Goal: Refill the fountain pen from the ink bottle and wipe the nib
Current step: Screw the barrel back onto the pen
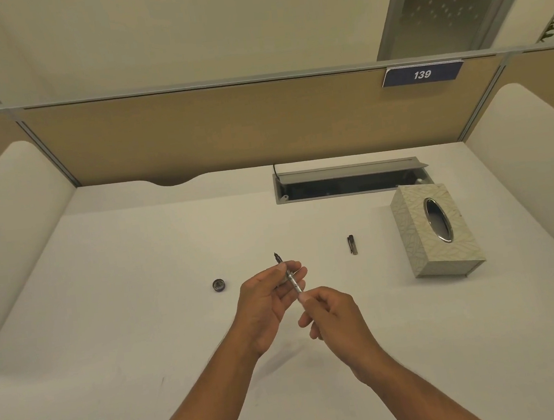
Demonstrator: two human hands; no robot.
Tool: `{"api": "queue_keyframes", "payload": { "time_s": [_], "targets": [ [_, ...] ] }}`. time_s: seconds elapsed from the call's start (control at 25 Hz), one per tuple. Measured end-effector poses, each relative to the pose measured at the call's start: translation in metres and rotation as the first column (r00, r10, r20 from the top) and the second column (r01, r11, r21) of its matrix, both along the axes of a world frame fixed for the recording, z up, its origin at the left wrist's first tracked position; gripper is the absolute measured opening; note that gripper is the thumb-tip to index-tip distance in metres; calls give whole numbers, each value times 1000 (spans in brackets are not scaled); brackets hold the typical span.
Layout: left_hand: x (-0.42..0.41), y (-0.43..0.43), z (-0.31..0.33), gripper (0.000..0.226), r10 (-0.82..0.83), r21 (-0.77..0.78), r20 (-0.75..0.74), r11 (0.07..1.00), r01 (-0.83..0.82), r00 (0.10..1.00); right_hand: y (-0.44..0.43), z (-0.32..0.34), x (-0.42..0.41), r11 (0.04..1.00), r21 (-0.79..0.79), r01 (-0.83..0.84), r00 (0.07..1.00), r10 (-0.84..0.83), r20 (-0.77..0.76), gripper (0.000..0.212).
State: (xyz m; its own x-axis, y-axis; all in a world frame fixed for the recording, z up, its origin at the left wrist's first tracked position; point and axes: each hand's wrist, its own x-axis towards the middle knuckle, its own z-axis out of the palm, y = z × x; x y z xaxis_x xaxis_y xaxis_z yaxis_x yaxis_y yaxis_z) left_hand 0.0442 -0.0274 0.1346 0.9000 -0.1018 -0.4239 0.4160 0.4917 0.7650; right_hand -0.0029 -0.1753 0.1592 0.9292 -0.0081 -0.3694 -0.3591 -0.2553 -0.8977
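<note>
My left hand point(266, 305) pinches the fountain pen point(291, 278) above the desk point(124, 294), nib up; my right hand point(331, 313) grips its rear end. Cap point(352, 245) lies apart. Small round item point(219, 285) may be the ink bottle. Filling and wiping appear outstanding; tissue box point(436, 230) untouched.

Left hand point(268, 304): raised above desk, palm turned inward, fingers curled, thumb and fingertips pinched.
Right hand point(336, 316): just beside left, thumb and forefinger pinched, apparently closed.
Forearms: bare, converging from lower edge.
</note>
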Motion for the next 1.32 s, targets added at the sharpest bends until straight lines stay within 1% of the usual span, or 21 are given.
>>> {"api": "queue_keyframes", "payload": {
  "time_s": [0.04, 0.12, 0.24, 0.28, 0.4, 0.52, 0.64, 0.72, 0.88, 0.96, 1.04, 1.16, 1.28, 1.32],
  "targets": [
    [0, 0, -1, 28, -5, 3, 0, 1000, 5, 1000, 0, 1, 0, 1000, 6, 1, 1000, -1, -1, 14],
    [0, 0, -2, 28, -8, 1, -2, 1000, 8, 1000, -1, 1, 0, 1000, -2, 9, 1000, -9, -4, 17],
    [-2, -2, -2, 28, -4, -8, -5, 1000, 4, 1000, -1, 0, 0, 999, -27, 26, 1000, -26, -4, 8],
    [-2, -2, -2, 28, -3, -10, -6, 1000, 3, 1000, -1, -1, 0, 999, -23, 26, 1000, -26, -7, 8],
    [-1, -2, -2, 29, -6, -10, -8, 1000, 6, 1000, -1, -3, 0, 1000, -11, 16, 1000, -16, -12, 18],
    [-1, -1, -2, 30, -10, -10, -4, 1000, 10, 1000, -1, 0, 0, 1000, 9, 19, 1000, -19, -1, 13],
    [-1, -3, -2, 30, -14, -3, 1, 1000, 14, 1000, -1, 1, 1, 999, 24, 22, 1000, -21, -20, 15],
    [-1, -4, -2, 30, -10, -6, -5, 1000, 10, 1000, -2, 0, 1, 999, 31, 29, 999, -28, -27, 12],
    [-1, -4, 1, 29, -16, -9, -5, 1000, 16, 1000, -2, 0, 0, 999, 25, 28, 999, -28, -21, 18],
    [-2, -4, 1, 30, -23, -5, -2, 1000, 23, 1000, -1, 1, 0, 999, 38, 34, 999, -34, -8, 12],
    [-1, -4, 0, 31, -28, 5, -4, 1000, 28, 1000, -1, 1, 0, 999, 39, 32, 999, -32, -7, 16],
    [-1, -4, -1, 29, -18, -8, -7, 1000, 18, 1000, -1, 1, 1, 999, 13, 42, 999, -42, -13, 10],
    [-1, -3, 0, 30, -31, -5, -5, 1000, 31, 1000, -1, 0, 0, 999, 15, 35, 999, -34, -19, 20],
    [-1, -4, 0, 30, -34, -3, -6, 999, 34, 999, -1, 0, 0, 999, 16, 35, 999, -35, -16, 20]
  ]
}}
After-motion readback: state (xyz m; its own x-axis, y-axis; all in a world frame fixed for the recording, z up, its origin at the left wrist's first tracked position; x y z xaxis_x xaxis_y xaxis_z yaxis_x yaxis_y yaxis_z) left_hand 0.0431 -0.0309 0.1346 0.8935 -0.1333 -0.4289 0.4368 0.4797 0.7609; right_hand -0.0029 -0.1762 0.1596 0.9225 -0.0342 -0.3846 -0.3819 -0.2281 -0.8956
